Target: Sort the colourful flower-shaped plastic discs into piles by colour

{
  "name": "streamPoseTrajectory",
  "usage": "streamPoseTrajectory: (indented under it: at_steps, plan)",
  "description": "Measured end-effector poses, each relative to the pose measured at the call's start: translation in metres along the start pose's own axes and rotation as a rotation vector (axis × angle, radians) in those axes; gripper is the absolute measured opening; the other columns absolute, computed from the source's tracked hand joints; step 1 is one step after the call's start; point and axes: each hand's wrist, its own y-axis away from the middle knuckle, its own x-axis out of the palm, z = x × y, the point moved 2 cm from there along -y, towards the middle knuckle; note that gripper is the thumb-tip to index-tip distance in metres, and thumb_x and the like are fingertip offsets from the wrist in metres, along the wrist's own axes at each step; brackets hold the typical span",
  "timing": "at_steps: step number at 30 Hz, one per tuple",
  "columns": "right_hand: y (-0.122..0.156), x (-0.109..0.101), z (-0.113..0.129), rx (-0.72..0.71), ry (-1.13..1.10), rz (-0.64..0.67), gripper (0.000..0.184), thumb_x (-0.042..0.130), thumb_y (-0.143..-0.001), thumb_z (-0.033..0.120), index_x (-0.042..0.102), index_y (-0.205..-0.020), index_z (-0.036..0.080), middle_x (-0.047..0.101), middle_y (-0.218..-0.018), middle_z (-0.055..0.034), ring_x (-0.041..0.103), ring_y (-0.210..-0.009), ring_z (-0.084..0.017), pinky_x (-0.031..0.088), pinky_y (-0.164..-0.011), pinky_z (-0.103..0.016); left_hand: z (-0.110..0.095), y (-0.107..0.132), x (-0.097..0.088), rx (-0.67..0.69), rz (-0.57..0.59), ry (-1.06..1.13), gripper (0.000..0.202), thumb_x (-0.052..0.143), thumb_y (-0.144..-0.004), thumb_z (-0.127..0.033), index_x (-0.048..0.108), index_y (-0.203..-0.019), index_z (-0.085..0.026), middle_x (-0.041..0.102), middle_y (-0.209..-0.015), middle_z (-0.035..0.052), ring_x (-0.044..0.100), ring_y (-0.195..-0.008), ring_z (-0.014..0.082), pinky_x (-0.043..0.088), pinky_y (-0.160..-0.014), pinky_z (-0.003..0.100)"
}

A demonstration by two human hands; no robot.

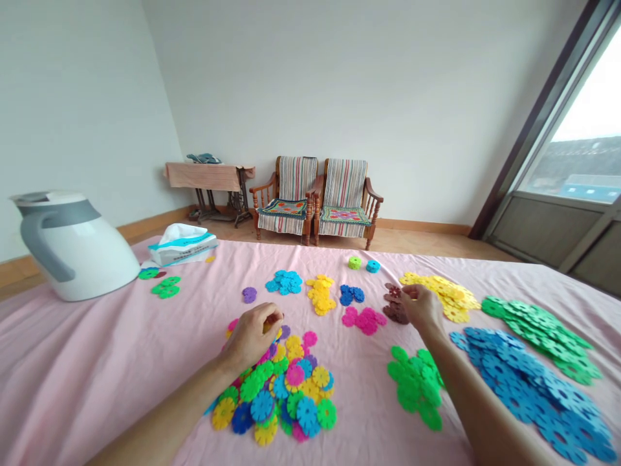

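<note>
My right hand [423,309] pinches a brown notched plastic disc [393,292] by its edge, over a small heap of brown discs [396,312]. Curled closed, my left hand [253,331] hovers at the upper left of a mixed pile of coloured flower-shaped discs [262,406]; what its fingers hold, if anything, is hidden. Around the hands lie single-colour groups: pink discs [365,320], dark blue discs [351,295], yellow discs [321,296], light blue discs [284,282] and purple discs [249,295].
Larger groups lie on the right: yellow discs [444,292], green discs [543,333], blue discs [533,388], bright green discs [417,388]. A white jug [92,252] and tissue box [182,246] stand at left on the pink cloth [121,362]. Two wooden chairs [315,200] stand beyond.
</note>
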Motion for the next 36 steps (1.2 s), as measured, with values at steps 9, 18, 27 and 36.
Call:
streamPoseTrajectory:
  at_steps: [9,18,27,36]
  plan:
    - [0.032,0.008,0.053,-0.129,-0.103,0.177,0.02,0.048,-0.074,0.029,0.063,-0.081,0.017,0.067,-0.069,-0.004,0.061,-0.057,-0.016,0.04,-0.054,-0.026,0.012,-0.004,-0.016,-0.05,-0.142,-0.024,0.012,0.047,-0.081,-0.024,0.057,-0.078,-0.02,0.064,-0.077,0.0,0.061,-0.075,0.0146,0.046,-0.071,0.025]
    - [0.099,0.031,0.107,-0.465,-0.17,0.474,0.016,0.045,-0.078,0.018,0.06,-0.075,0.019,0.062,-0.065,-0.0003,0.054,-0.057,-0.013,0.035,-0.054,-0.024,0.018,-0.005,-0.007,0.04,0.024,-0.169,0.023,0.056,-0.075,-0.025,0.068,-0.094,-0.021,0.065,-0.096,0.0064,0.056,-0.094,0.0224,0.041,-0.085,0.035]
    - [0.105,0.042,0.098,-0.459,-0.163,0.529,0.015,0.044,-0.077,0.016,0.058,-0.073,0.018,0.061,-0.064,-0.0001,0.054,-0.057,-0.012,0.035,-0.054,-0.022,0.02,-0.016,0.0,-0.044,0.065,-0.241,0.007,0.06,-0.068,-0.024,0.063,-0.073,-0.02,0.062,-0.085,0.0041,0.055,-0.085,0.021,0.038,-0.075,0.031]
    - [0.114,0.041,0.104,-0.466,-0.19,0.536,0.014,0.046,-0.077,0.016,0.059,-0.073,0.019,0.061,-0.065,-0.0003,0.054,-0.058,-0.012,0.036,-0.053,-0.022,0.006,-0.014,-0.005,-0.036,0.1,-0.019,0.005,0.056,-0.067,-0.015,0.055,-0.071,-0.018,0.062,-0.08,0.002,0.058,-0.081,0.0183,0.042,-0.071,0.028]
